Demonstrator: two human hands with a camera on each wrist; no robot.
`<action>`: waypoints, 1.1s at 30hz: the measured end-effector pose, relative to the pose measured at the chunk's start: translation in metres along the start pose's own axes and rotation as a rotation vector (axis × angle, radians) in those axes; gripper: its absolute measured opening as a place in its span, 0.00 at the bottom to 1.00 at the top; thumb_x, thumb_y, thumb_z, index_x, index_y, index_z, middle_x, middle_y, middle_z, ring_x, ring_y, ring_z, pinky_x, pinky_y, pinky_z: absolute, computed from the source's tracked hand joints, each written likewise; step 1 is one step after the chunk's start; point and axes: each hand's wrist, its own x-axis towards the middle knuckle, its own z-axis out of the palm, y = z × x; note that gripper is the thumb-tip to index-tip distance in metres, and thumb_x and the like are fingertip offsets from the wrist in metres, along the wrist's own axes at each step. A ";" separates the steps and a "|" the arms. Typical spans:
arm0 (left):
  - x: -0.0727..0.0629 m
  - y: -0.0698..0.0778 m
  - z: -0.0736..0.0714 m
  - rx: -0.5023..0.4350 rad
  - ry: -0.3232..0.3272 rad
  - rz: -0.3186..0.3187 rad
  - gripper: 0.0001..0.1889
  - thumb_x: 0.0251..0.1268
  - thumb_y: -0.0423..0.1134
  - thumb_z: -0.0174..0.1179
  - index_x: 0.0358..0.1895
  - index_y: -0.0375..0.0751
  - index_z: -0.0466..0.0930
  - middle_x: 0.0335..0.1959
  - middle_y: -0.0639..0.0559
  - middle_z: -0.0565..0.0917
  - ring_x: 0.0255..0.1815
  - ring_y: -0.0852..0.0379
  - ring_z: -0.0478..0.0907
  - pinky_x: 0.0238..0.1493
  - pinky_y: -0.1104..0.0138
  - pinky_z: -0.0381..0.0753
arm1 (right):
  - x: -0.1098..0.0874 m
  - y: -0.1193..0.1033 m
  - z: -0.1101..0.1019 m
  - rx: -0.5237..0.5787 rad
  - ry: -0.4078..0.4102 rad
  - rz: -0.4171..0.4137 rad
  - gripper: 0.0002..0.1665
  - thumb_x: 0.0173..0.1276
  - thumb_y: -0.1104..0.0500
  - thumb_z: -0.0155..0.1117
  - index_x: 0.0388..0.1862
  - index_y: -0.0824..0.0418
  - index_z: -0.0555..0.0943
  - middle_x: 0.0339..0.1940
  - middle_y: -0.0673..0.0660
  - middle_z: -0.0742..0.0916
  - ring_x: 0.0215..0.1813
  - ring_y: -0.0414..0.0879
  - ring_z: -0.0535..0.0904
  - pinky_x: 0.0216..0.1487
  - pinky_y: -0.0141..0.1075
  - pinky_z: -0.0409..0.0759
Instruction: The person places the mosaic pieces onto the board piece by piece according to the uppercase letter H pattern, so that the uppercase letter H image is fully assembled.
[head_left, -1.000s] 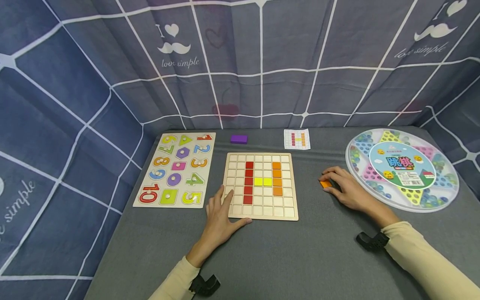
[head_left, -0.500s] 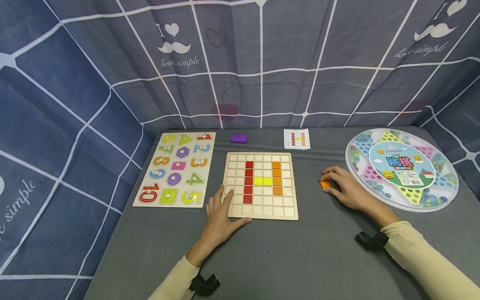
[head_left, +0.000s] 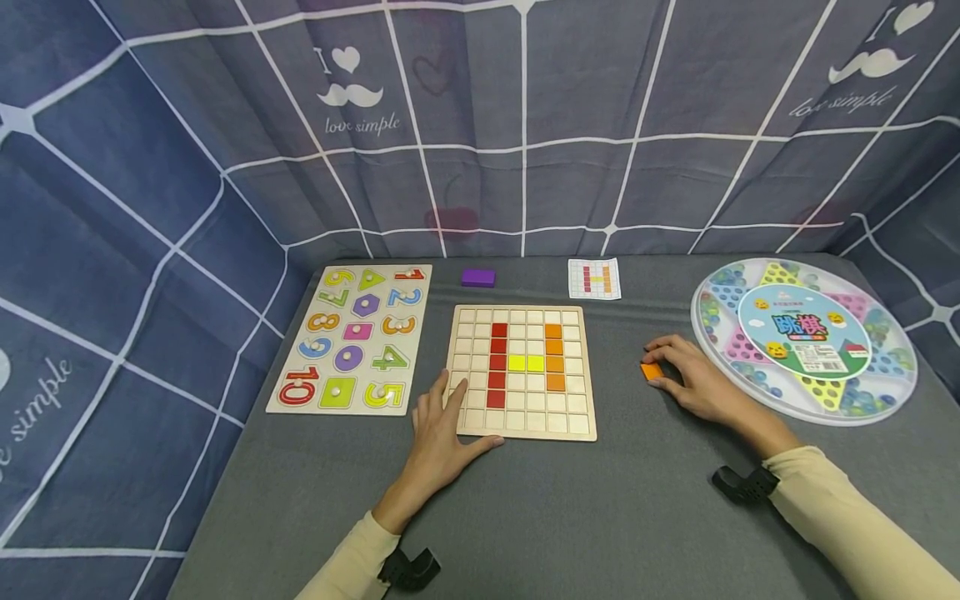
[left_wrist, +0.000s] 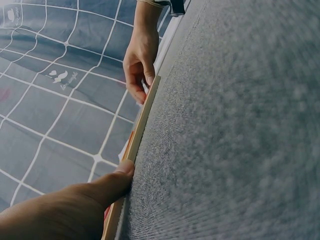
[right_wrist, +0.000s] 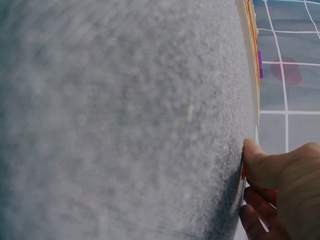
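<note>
A wooden grid board (head_left: 572, 426) lies in the middle of the table, bearing a column of red tiles (head_left: 497, 362), two yellow tiles (head_left: 526, 363) and a column of orange tiles (head_left: 554, 364). My left hand (head_left: 438, 440) rests at its near left corner, fingers spread along the left side and thumb against the near edge; the left wrist view shows that thumb (left_wrist: 120, 180) touching the rim. To the right of the board, my right hand (head_left: 692, 379) pinches a loose orange tile (head_left: 651, 372) at the tabletop. Fingers partly cover this tile in the right wrist view.
Left of the board lies a number-and-shape puzzle board (head_left: 307, 375). Behind it are a purple block (head_left: 477, 278) and a small pattern card (head_left: 594, 278). A round game box (head_left: 806, 337) sits close beside my right hand. Patterned curtain (head_left: 570, 183) encloses the back and sides.
</note>
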 end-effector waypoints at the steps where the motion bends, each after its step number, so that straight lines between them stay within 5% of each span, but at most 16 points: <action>1: 0.000 0.000 0.000 0.000 0.001 0.001 0.52 0.41 0.59 0.77 0.71 0.36 0.66 0.75 0.32 0.56 0.60 0.39 0.60 0.53 0.50 0.56 | 0.000 0.000 0.000 0.000 0.000 -0.003 0.18 0.54 0.75 0.71 0.44 0.66 0.81 0.53 0.63 0.80 0.56 0.58 0.73 0.63 0.20 0.53; 6: 0.000 0.000 0.000 -0.002 0.004 0.006 0.52 0.41 0.59 0.77 0.70 0.35 0.66 0.75 0.31 0.56 0.60 0.38 0.60 0.54 0.49 0.56 | -0.001 0.001 -0.001 0.000 0.001 0.001 0.18 0.54 0.77 0.69 0.44 0.66 0.81 0.52 0.63 0.80 0.56 0.59 0.74 0.63 0.18 0.53; 13: 0.000 0.000 0.000 0.001 0.005 0.007 0.52 0.41 0.59 0.77 0.70 0.35 0.66 0.75 0.32 0.56 0.59 0.39 0.60 0.53 0.50 0.57 | 0.000 0.000 -0.001 -0.017 -0.015 0.037 0.16 0.57 0.75 0.69 0.44 0.64 0.81 0.53 0.61 0.80 0.56 0.58 0.74 0.58 0.40 0.64; 20: 0.000 0.000 -0.001 0.003 0.001 0.003 0.52 0.41 0.59 0.77 0.70 0.35 0.66 0.75 0.31 0.57 0.59 0.39 0.60 0.54 0.50 0.57 | -0.001 0.001 -0.001 -0.033 -0.028 0.038 0.16 0.57 0.73 0.70 0.44 0.64 0.81 0.53 0.61 0.80 0.56 0.57 0.74 0.59 0.36 0.63; 33: 0.000 0.000 -0.001 -0.005 0.002 0.009 0.53 0.41 0.59 0.77 0.70 0.35 0.66 0.75 0.31 0.56 0.60 0.39 0.60 0.54 0.50 0.56 | 0.008 -0.020 0.007 0.025 -0.043 0.069 0.17 0.56 0.66 0.75 0.44 0.59 0.82 0.52 0.59 0.81 0.55 0.55 0.76 0.56 0.52 0.67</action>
